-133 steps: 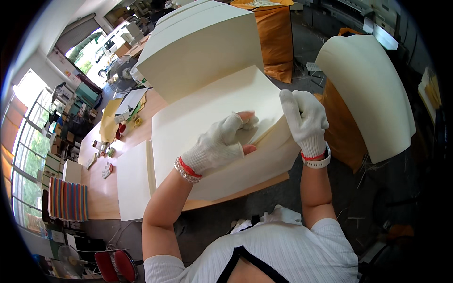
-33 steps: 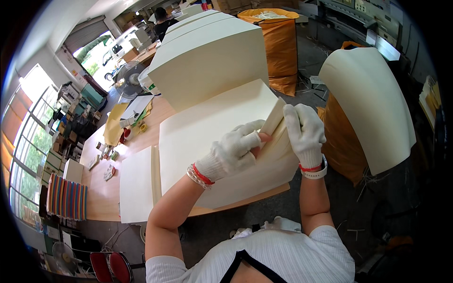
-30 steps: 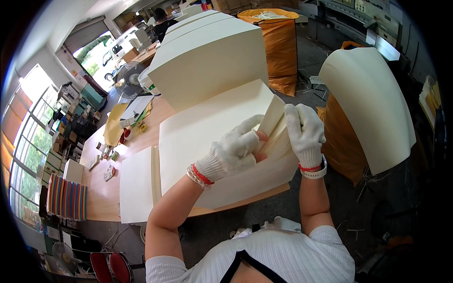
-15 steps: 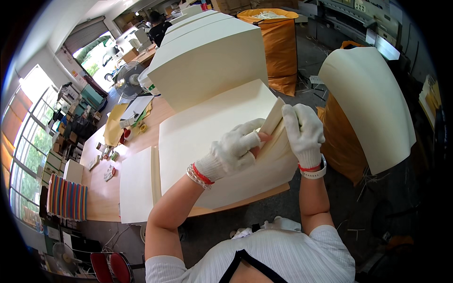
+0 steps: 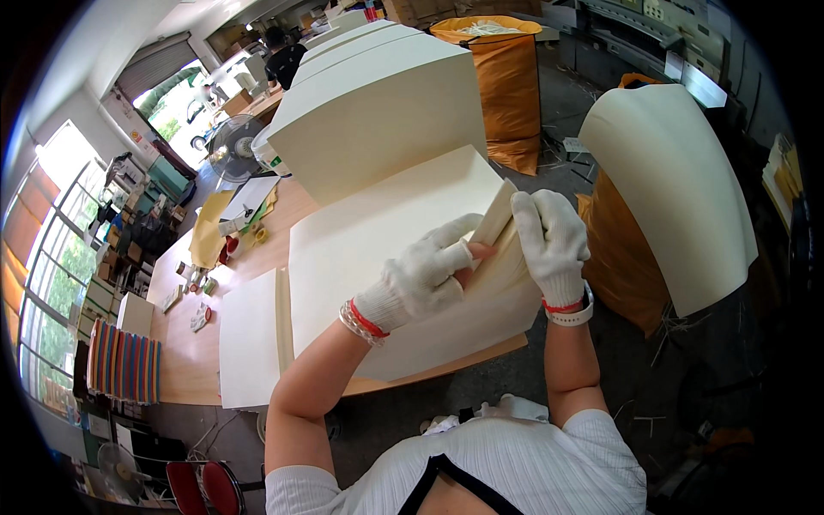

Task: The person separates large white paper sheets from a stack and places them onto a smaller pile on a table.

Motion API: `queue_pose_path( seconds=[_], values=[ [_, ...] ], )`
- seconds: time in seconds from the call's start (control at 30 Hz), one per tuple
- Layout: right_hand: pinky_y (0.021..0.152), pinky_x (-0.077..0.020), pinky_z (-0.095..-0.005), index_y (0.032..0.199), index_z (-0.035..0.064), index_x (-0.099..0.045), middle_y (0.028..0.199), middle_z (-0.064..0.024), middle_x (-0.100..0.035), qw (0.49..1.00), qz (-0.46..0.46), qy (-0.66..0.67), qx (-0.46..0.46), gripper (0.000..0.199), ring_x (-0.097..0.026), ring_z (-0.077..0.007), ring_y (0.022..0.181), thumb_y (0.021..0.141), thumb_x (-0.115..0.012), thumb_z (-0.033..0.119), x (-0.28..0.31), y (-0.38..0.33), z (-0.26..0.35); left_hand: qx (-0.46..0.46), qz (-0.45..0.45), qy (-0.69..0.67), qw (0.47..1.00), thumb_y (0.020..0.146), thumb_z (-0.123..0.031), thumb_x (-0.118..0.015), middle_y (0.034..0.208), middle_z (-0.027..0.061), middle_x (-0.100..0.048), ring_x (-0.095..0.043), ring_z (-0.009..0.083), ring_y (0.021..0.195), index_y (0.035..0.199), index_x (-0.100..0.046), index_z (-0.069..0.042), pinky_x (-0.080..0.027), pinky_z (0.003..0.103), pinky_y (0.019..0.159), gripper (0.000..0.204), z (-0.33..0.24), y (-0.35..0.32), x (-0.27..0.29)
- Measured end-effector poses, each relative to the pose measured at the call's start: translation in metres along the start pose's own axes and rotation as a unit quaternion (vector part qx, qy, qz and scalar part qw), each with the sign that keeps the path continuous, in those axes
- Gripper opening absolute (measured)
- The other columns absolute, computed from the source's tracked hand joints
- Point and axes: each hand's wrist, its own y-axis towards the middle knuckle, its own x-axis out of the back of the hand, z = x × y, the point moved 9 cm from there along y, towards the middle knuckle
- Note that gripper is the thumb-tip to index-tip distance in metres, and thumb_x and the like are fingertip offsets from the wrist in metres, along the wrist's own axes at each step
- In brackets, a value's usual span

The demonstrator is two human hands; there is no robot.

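Observation:
A stack of large cream paper sheets [image 5: 369, 232] lies on the table before me, its right edge lifted and fanned. My left hand [image 5: 425, 268], in a white knit glove with bare thumb and fingertip showing, is closed on the lifted sheets at that edge. At the outer edge of the same sheets, my right hand [image 5: 551, 236], gloved in white, has its fingers bent over and pressed on the paper. Between the hands the layered sheet edges [image 5: 498, 219] stand up at a slant. Part of each hand's grip is hidden behind the gloves and paper.
Tall paper stacks [image 5: 386, 112] rise at the table's far side. A smaller pile [image 5: 249, 335] lies left. Tape rolls and a spare glove [image 5: 200, 317] sit on the wooden table [image 5: 184, 369]. Right stand orange sacks [image 5: 512, 103], one under a curved sheet [image 5: 669, 189]. A person [image 5: 283, 60] is far back.
Both hands keep nearly the same place on the sheets; my right hand shifts very slightly left. The person in the background has moved a little.

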Motion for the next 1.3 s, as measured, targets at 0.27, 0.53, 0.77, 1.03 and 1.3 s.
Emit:
queue_pose_path(
  seconds=[0.27, 0.53, 0.77, 1.03, 1.3],
  values=[
    [0.054, -0.0424, -0.0351, 0.103, 0.0015, -0.063, 0.071, -0.0069, -0.045, 1.0, 0.006, -0.025, 0.015, 0.025, -0.05, -0.0234, 0.061, 0.079, -0.065, -0.004, 0.0, 0.0, 0.001, 0.021, -0.045, 0.026, 0.998, 0.075, 0.0, -0.078, 0.149, 0.0231, -0.045, -0.065, 0.0327, 0.109, 0.099, -0.061, -0.006, -0.053, 0.037, 0.089, 0.03, -0.003, -0.002, 0.006],
    [0.055, -0.0435, -0.0361, 0.102, 0.0021, -0.063, 0.072, -0.0069, -0.046, 1.0, -0.004, -0.017, 0.009, 0.023, -0.051, -0.0243, 0.062, 0.08, -0.065, -0.003, 0.001, -0.002, 0.001, -0.056, -0.011, 0.037, 0.998, 0.072, 0.012, -0.063, 0.145, 0.0246, -0.048, -0.069, 0.031, 0.1, 0.11, -0.067, -0.005, -0.055, 0.035, 0.082, 0.041, -0.006, 0.0, 0.0],
    [0.055, -0.044, -0.0353, 0.102, 0.0016, -0.063, 0.073, -0.007, -0.049, 1.0, -0.003, 0.004, -0.02, 0.021, -0.053, -0.0244, 0.063, 0.082, -0.064, -0.002, 0.001, -0.004, -0.005, 0.019, -0.022, 0.022, 0.999, 0.074, 0.0, -0.081, 0.149, 0.0241, -0.043, -0.066, 0.0299, 0.108, 0.108, -0.068, -0.007, -0.054, 0.035, 0.087, 0.037, 0.0, -0.002, 0.001],
    [0.055, -0.0423, -0.0367, 0.104, 0.0042, -0.065, 0.073, -0.0074, -0.048, 0.994, -0.001, 0.078, -0.077, 0.018, -0.051, -0.0266, 0.062, 0.087, -0.063, 0.0, 0.0, -0.008, -0.016, 0.028, -0.01, 0.029, 0.999, 0.075, -0.001, -0.081, 0.156, 0.0211, -0.035, -0.061, 0.0337, 0.118, 0.114, -0.069, -0.009, -0.052, 0.034, 0.093, 0.042, 0.007, -0.003, -0.001],
    [0.055, -0.042, -0.0368, 0.103, 0.0031, -0.065, 0.073, -0.0079, -0.046, 1.0, -0.005, 0.019, -0.009, 0.017, -0.049, -0.0257, 0.062, 0.086, -0.063, -0.002, 0.002, -0.008, -0.006, 0.003, -0.003, 0.015, 1.0, 0.077, 0.001, -0.076, 0.151, 0.023, -0.042, -0.065, 0.0348, 0.107, 0.113, -0.069, -0.009, -0.054, 0.035, 0.085, 0.038, 0.004, -0.002, -0.001]
  ],
)
